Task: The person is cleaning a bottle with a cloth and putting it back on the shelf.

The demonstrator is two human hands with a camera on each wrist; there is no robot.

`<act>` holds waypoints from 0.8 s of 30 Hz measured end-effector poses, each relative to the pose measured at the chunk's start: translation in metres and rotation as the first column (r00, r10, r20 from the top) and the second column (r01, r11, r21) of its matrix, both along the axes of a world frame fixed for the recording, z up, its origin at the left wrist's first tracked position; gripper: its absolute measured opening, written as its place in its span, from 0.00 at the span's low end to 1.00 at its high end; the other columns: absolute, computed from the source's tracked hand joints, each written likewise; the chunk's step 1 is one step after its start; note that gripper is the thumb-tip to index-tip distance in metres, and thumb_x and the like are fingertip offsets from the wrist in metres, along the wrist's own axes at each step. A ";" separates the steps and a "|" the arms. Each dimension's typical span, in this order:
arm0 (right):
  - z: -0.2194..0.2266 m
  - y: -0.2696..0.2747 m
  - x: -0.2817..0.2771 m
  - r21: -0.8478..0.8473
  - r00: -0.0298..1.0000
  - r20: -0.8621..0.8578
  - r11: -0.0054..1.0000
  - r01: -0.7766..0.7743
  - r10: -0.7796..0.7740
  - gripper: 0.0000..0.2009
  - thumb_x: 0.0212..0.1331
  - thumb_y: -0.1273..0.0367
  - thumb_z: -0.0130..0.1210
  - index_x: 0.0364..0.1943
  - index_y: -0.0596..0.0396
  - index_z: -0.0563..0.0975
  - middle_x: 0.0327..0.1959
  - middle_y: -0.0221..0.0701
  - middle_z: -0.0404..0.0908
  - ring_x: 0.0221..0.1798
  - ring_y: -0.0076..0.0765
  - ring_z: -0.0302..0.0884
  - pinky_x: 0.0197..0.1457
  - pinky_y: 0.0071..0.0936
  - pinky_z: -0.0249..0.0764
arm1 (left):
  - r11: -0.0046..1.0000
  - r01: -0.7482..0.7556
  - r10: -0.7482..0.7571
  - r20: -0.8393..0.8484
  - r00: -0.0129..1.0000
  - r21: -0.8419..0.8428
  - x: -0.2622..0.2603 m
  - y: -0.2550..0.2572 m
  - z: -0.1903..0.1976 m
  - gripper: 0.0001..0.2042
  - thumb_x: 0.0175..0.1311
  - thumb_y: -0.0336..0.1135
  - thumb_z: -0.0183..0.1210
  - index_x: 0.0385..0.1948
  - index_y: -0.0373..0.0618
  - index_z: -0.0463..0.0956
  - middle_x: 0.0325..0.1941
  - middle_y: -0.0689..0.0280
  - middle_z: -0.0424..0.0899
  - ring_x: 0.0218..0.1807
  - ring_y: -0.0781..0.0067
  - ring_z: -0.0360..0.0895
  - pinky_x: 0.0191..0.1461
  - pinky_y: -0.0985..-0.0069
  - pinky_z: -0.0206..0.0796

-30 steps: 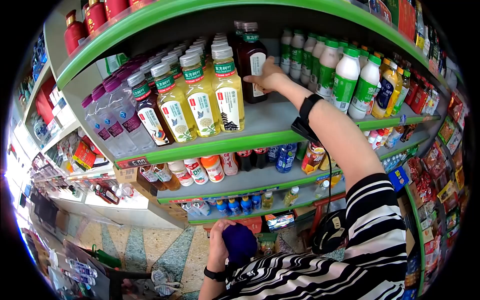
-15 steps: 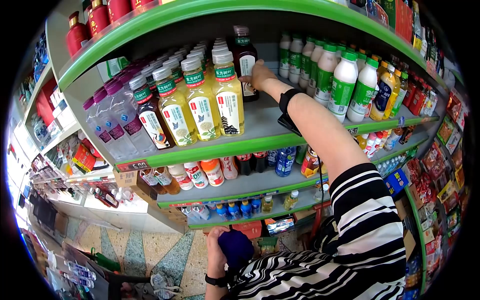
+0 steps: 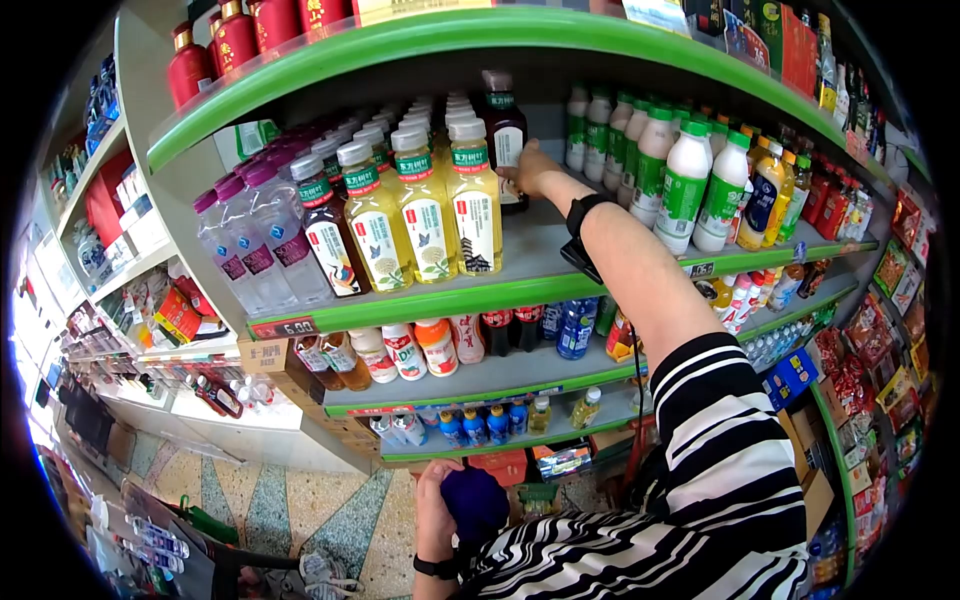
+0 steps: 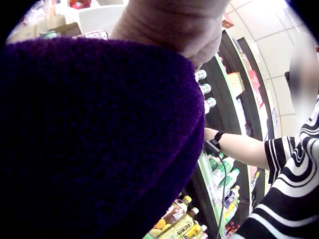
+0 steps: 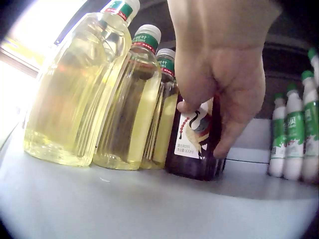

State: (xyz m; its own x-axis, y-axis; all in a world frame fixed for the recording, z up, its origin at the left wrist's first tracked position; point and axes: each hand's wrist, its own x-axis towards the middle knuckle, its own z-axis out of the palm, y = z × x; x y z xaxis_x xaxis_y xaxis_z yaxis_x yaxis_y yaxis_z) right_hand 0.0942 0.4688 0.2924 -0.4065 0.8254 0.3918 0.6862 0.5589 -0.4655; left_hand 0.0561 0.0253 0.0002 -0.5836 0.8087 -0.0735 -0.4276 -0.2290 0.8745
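Note:
My right hand [image 3: 535, 172] reaches onto the upper drinks shelf and grips a dark tea bottle [image 3: 508, 140] with a white label and a green neck band. Close up in the right wrist view, thumb and fingers lie on either side of the dark bottle [image 5: 192, 149], which stands upright with its base at the shelf surface. Pale yellow tea bottles [image 5: 119, 114] stand just left of it. Low by the body, my left hand [image 3: 433, 510] holds a purple fuzzy cloth [image 3: 475, 505]. That cloth [image 4: 99, 134] fills much of the left wrist view.
White bottles with green caps [image 3: 685, 185] stand right of the hand. Clear bottles with purple caps [image 3: 265, 235] line the shelf's left end. A green shelf edge [image 3: 450, 300] runs in front, and another green edge [image 3: 450, 30] curves overhead. More drinks fill the lower shelves.
The dark bottle has shifted left and back with my right hand, nearer the yellow row. A second dark bottle behind it is now hidden. My left hand keeps holding the cloth.

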 end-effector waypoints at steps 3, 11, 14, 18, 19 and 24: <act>0.003 -0.002 0.000 -0.156 0.999 -0.032 0.988 0.014 -0.020 0.37 0.56 0.56 0.62 0.60 0.69 0.59 0.53 0.52 0.76 0.44 0.52 0.81 0.42 0.37 0.79 | 1.000 0.010 -0.010 -0.021 1.000 -0.003 -0.002 -0.005 -0.002 0.15 0.67 0.39 0.45 0.31 0.36 0.75 0.32 0.64 0.78 0.37 0.75 0.73 0.46 0.79 0.64; 0.041 -0.090 0.062 0.319 0.990 0.135 0.948 -0.018 -0.027 0.21 0.58 0.56 0.56 0.44 0.63 0.76 0.34 0.41 0.81 0.37 0.39 0.81 0.41 0.30 0.76 | 0.998 0.044 -0.043 0.035 0.998 -0.047 -0.016 -0.024 0.001 0.13 0.66 0.37 0.47 0.31 0.37 0.76 0.33 0.65 0.78 0.38 0.76 0.73 0.47 0.79 0.64; 0.010 -0.149 0.103 0.388 0.949 -0.196 0.908 -0.155 0.246 0.12 0.63 0.64 0.54 0.37 0.62 0.75 0.33 0.37 0.82 0.37 0.29 0.80 0.41 0.24 0.75 | 0.995 0.048 -0.046 0.022 0.999 -0.086 -0.023 -0.027 -0.009 0.13 0.65 0.40 0.48 0.31 0.39 0.75 0.33 0.65 0.78 0.38 0.75 0.74 0.45 0.79 0.65; -0.137 -0.253 0.134 0.172 0.780 -0.506 0.929 -0.327 0.368 0.04 0.62 0.70 0.54 0.34 0.56 0.75 0.28 0.30 0.80 0.32 0.23 0.78 0.37 0.26 0.74 | 0.982 0.133 -0.136 -0.014 0.991 -0.135 -0.036 -0.024 -0.042 0.12 0.64 0.39 0.49 0.30 0.40 0.75 0.33 0.65 0.79 0.39 0.74 0.74 0.45 0.79 0.66; -0.165 -0.285 0.136 -0.040 0.853 -0.404 0.925 -0.378 0.331 0.04 0.61 0.69 0.55 0.34 0.55 0.75 0.31 0.31 0.79 0.36 0.24 0.78 0.41 0.26 0.74 | 0.976 0.176 -0.173 0.035 0.984 -0.130 -0.037 -0.022 -0.045 0.11 0.65 0.38 0.50 0.31 0.40 0.76 0.34 0.66 0.78 0.39 0.76 0.73 0.46 0.80 0.65; -0.352 -0.369 0.128 -0.825 0.879 -0.454 0.306 -0.475 0.143 0.26 0.64 0.55 0.54 0.59 0.58 0.67 0.53 0.36 0.75 0.53 0.30 0.73 0.54 0.27 0.70 | 0.931 0.343 -0.324 0.148 0.935 -0.127 -0.024 0.001 -0.052 0.09 0.67 0.36 0.52 0.34 0.41 0.76 0.37 0.68 0.78 0.43 0.79 0.72 0.50 0.80 0.62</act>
State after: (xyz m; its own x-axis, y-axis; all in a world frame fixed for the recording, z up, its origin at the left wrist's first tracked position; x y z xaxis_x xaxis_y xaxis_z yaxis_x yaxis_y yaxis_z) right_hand 0.2221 0.1001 -0.0594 -0.7417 0.5632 -0.3642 0.3280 -0.1690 -0.9294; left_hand 0.0317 0.0262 -0.0517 -0.2613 0.9293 -0.2610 -0.5622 0.0733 0.8237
